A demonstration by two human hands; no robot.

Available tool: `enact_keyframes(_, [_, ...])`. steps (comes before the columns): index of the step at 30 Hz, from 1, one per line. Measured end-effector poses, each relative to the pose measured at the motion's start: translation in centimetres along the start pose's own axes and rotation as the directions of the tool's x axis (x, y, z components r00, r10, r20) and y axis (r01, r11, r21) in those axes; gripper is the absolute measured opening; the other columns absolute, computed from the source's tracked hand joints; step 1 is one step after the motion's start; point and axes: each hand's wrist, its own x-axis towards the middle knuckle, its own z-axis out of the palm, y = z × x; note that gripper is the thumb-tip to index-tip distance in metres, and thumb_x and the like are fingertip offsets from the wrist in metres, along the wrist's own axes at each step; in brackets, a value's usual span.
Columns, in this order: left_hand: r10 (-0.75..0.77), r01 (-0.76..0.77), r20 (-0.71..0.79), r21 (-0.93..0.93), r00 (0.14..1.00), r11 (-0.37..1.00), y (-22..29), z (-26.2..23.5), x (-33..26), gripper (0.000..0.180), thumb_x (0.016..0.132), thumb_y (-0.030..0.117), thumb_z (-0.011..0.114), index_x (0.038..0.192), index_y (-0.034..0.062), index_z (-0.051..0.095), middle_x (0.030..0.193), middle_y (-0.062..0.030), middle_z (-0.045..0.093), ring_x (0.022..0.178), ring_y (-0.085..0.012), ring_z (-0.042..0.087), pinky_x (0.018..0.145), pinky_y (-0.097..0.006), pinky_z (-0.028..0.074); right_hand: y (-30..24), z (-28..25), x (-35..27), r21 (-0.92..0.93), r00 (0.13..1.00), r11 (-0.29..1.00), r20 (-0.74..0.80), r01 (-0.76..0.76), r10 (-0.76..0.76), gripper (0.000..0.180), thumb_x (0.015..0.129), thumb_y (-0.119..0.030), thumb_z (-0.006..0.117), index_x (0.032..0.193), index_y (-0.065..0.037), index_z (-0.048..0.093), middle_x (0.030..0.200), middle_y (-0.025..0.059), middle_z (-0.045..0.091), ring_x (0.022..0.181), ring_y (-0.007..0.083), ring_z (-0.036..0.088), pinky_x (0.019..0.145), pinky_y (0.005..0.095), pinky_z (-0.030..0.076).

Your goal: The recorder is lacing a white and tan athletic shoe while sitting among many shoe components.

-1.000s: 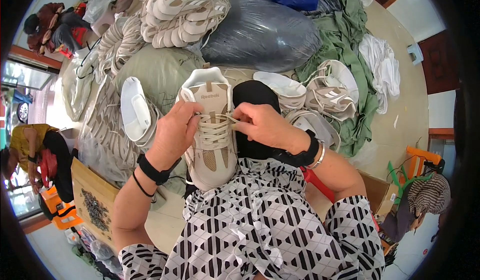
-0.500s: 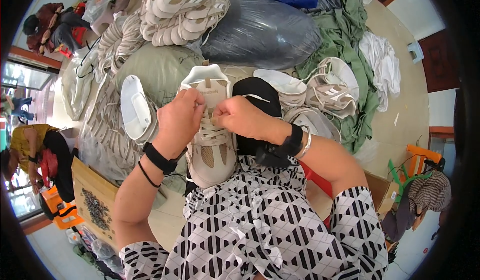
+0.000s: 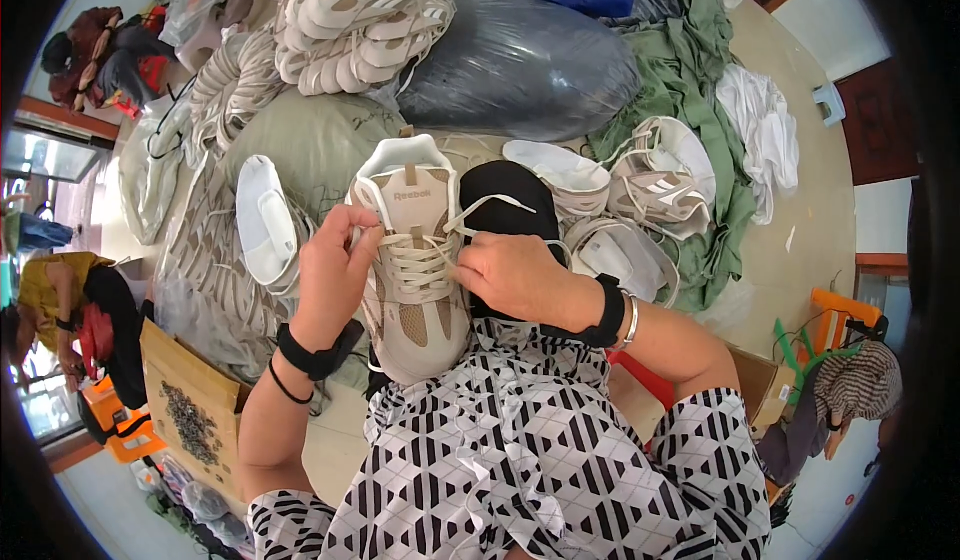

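Observation:
A beige and white sneaker (image 3: 415,338) rests on my lap, its heel pointing away from me and its toe against my patterned shirt. A cream shoelace (image 3: 420,268) crosses its tongue in several rows. On the left edge of the lacing, my left hand (image 3: 335,272) pinches the lace between thumb and fingertips. My right hand (image 3: 525,278) is closed at the right edge with its fingertips on the lace; exactly which strand it grips is partly hidden. A loose lace end sticks out to the right above that hand, over my black-clad knee (image 3: 510,185).
Bundled shoe uppers (image 3: 365,25) are stacked at the far left beside a dark plastic sack (image 3: 520,60). More sneakers (image 3: 665,185) lie to the right on green cloth (image 3: 700,50). A cardboard piece (image 3: 215,390) with small metal parts is at the left. Other people sit around.
Both hands have moved apart and nearer me, off the top of the tongue to the sides of the lacing. The tongue and a loose lace end now show.

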Motion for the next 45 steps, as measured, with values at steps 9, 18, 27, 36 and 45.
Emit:
enact_keyframes(9, [-0.143,0.292,0.373,-0.383,0.917,0.876,-5.3,-3.3,-1.1,0.013,0.092,0.014,0.058,0.098,0.0031,0.059,0.068,0.0008,0.059,0.062,-0.011,0.057,0.058,-0.025,0.043,2.4,-1.9,-0.1,-0.268,0.922,0.899,-0.084,0.345,-0.379,0.014,0.083,-0.02,0.061,0.08,-0.007,0.062,0.078,0.0047,0.057,0.079,0.025,0.059,0.061,0.0408,0.05])
enact_keyframes(18, [-0.13,0.13,-0.007,0.135,0.991,0.982,-4.7,-3.5,-1.9,0.019,0.095,0.005,0.046,0.11,0.0058,0.057,0.087,-0.0117,0.066,0.08,-0.023,0.064,0.075,-0.031,0.049,3.4,-2.1,2.2,-0.336,0.918,0.906,-0.208,0.258,-0.339,0.013,0.081,-0.015,0.063,0.082,-0.002,0.063,0.101,0.0123,0.061,0.097,0.0286,0.057,0.082,0.0393,0.046])
enact_keyframes(27, [-0.134,0.134,0.038,-0.532,0.99,0.836,-1.2,0.7,-1.6,0.011,0.096,0.008,0.052,0.1,-0.0002,0.057,0.081,-0.0013,0.063,0.072,-0.0077,0.055,0.067,-0.022,0.046,1.3,-7.9,4.8,0.963,0.991,0.239,-0.109,0.123,-0.074,0.025,0.095,-0.017,0.048,0.073,-0.007,0.056,0.111,0.0219,0.063,0.103,0.0289,0.06,0.093,0.0422,0.045])
enact_keyframes(36, [-0.174,0.315,0.296,-0.542,0.939,0.779,-2.8,0.1,-1.7,0.014,0.092,0.013,0.06,0.085,0.0018,0.058,0.069,0.0016,0.056,0.058,-0.0039,0.047,0.052,-0.02,0.038,8.9,-23.6,-5.0,0.733,0.739,-0.149,-0.612,0.664,0.283,0.013,0.095,-0.014,0.054,0.088,-0.002,0.053,0.079,0.0047,0.049,0.064,0.0126,0.038,0.071,0.0296,0.036])
enact_keyframes(45, [-0.001,0.053,0.148,-0.35,0.989,0.935,-2.8,0.7,-1.3,0.018,0.091,0.016,0.053,0.085,0.0001,0.054,0.067,-0.006,0.05,0.062,-0.012,0.044,0.057,-0.028,0.039,4.1,-10.3,0.5,0.711,0.904,0.691,-0.199,-0.134,0.38,0.025,0.086,-0.009,0.054,0.108,-0.007,0.065,0.07,-0.0038,0.057,0.052,0.0,0.041,0.045,0.0154,0.033])
